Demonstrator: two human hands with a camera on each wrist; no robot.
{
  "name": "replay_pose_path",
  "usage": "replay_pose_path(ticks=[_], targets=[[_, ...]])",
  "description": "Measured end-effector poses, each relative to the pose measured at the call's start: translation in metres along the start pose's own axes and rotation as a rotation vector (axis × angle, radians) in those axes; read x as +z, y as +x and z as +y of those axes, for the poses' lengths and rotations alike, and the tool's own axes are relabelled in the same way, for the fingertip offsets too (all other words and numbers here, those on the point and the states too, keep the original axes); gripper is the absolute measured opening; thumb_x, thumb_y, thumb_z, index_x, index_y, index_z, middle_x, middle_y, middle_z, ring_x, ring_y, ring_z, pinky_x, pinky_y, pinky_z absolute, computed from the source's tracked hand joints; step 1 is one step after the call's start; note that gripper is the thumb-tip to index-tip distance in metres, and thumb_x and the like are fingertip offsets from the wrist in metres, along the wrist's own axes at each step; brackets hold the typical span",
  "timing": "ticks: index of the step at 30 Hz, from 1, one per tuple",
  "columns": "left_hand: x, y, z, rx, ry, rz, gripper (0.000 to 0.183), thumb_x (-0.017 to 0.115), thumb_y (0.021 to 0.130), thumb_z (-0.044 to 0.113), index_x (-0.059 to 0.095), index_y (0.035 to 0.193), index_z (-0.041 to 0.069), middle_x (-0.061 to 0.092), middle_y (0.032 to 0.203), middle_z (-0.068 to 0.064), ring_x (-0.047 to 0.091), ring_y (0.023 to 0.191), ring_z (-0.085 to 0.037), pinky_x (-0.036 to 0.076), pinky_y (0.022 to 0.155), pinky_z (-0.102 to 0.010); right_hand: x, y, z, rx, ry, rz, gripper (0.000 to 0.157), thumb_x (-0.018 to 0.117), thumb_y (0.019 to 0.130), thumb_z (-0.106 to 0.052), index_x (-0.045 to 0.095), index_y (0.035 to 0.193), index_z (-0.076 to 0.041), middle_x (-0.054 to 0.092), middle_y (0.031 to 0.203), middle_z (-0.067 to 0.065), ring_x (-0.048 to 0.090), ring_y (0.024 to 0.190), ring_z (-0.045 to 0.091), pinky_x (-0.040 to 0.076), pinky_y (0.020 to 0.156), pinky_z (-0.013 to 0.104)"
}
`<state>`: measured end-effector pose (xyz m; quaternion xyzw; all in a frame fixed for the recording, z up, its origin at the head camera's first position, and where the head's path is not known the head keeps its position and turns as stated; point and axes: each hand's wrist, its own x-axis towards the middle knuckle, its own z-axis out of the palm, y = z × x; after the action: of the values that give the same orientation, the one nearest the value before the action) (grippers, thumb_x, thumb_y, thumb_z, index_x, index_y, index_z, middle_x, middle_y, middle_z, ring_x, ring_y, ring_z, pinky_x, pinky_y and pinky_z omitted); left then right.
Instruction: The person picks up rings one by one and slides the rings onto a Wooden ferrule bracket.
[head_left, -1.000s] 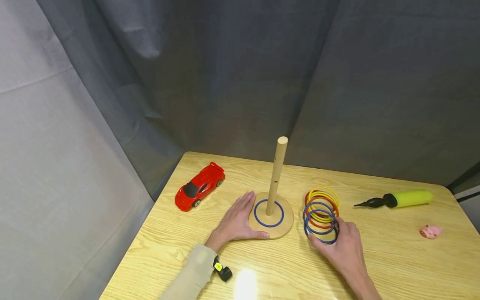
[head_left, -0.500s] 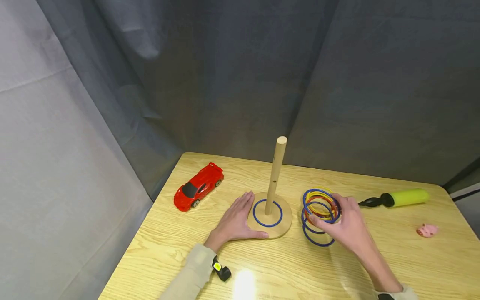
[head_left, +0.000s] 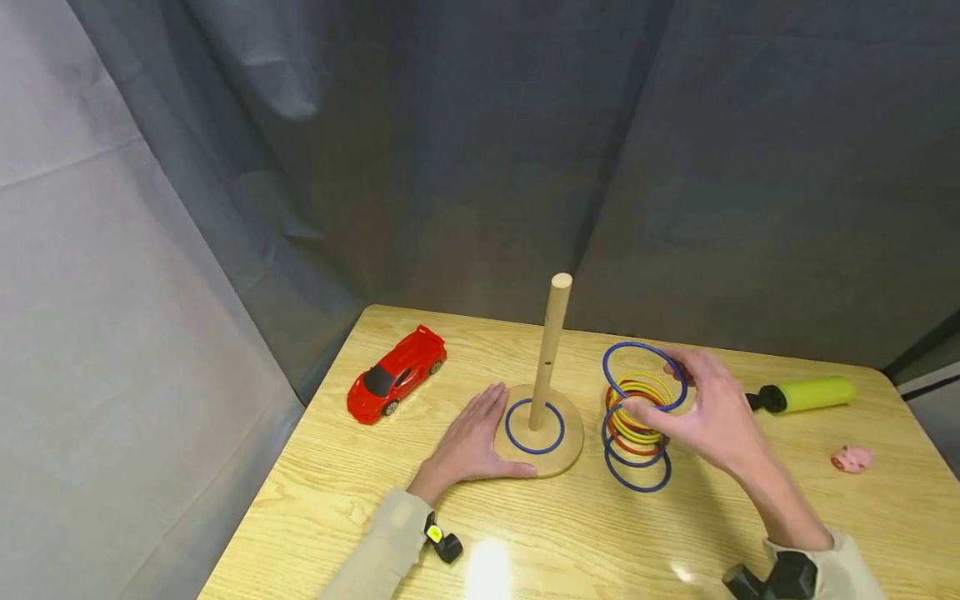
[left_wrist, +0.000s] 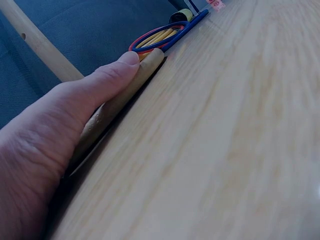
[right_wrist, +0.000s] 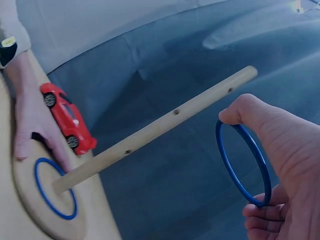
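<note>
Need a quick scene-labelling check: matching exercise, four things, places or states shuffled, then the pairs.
Things:
1. left grip
2. right grip
3. toy car
4. wooden post

Places or states:
A. upright, with the lower blue ring around its foot
B. holds the raised blue ring
C. red, left of the round base
D. touches the round base

Pairs: 1-D, 2-B, 3-C, 4-A
</note>
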<state>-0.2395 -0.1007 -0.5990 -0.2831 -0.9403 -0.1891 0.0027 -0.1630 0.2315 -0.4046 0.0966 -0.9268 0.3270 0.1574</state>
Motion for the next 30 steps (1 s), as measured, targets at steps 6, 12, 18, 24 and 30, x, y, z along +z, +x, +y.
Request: replay_pose_path(ticks=[6, 12, 18, 24, 30], targets=[[-0.002, 0.000, 0.001, 0.005, -0.014, 0.012, 0.142, 0.053, 0.069, 0.101, 0.015, 0.168, 0.006, 0.014, 0.175, -0.009, 0.010, 0.162, -0.021, 0.015, 0.131, -0.041, -0.016, 0.015, -0.014, -0.055, -0.009, 0.027, 0.072, 0.090, 0.079, -0.038, 0.060, 0.135, -0.005, 0.055, 0.109, 0.007, 0.045, 0.099, 0.021, 0.038, 0.075, 0.037], [-0.002, 0.001, 0.003, 0.005, -0.026, 0.010, 0.141, 0.054, 0.070, 0.099, 0.016, 0.168, 0.005, 0.014, 0.175, -0.009, 0.010, 0.162, -0.021, 0.016, 0.131, -0.042, -0.026, 0.027, -0.027, -0.088, 0.028, 0.067, 0.071, 0.088, 0.081, -0.029, 0.057, 0.140, -0.003, 0.058, 0.113, 0.011, 0.045, 0.101, 0.021, 0.036, 0.081, 0.040], [-0.002, 0.002, 0.003, 0.008, -0.022, 0.007, 0.142, 0.052, 0.069, 0.101, 0.015, 0.168, 0.006, 0.013, 0.175, -0.008, 0.009, 0.162, -0.020, 0.015, 0.131, -0.041, -0.032, 0.037, -0.038, -0.136, 0.070, 0.110, 0.070, 0.086, 0.081, -0.024, 0.058, 0.142, -0.005, 0.059, 0.113, 0.009, 0.047, 0.100, 0.020, 0.035, 0.084, 0.034], [0.000, 0.000, 0.001, 0.005, -0.020, 0.013, 0.143, 0.052, 0.068, 0.101, 0.016, 0.168, 0.006, 0.015, 0.175, -0.008, 0.011, 0.162, -0.021, 0.016, 0.131, -0.041, -0.034, 0.043, -0.057, -0.168, 0.125, 0.134, 0.069, 0.085, 0.082, -0.022, 0.058, 0.144, -0.009, 0.059, 0.115, 0.007, 0.048, 0.102, 0.018, 0.036, 0.086, 0.029], [0.002, -0.001, -0.001, -0.002, -0.029, 0.018, 0.143, 0.052, 0.067, 0.102, 0.015, 0.168, 0.008, 0.013, 0.176, -0.006, 0.009, 0.162, -0.019, 0.016, 0.131, -0.040, -0.030, 0.049, -0.073, -0.205, 0.173, 0.138, 0.071, 0.086, 0.080, -0.020, 0.058, 0.144, -0.010, 0.058, 0.117, 0.007, 0.049, 0.105, 0.017, 0.038, 0.088, 0.030]])
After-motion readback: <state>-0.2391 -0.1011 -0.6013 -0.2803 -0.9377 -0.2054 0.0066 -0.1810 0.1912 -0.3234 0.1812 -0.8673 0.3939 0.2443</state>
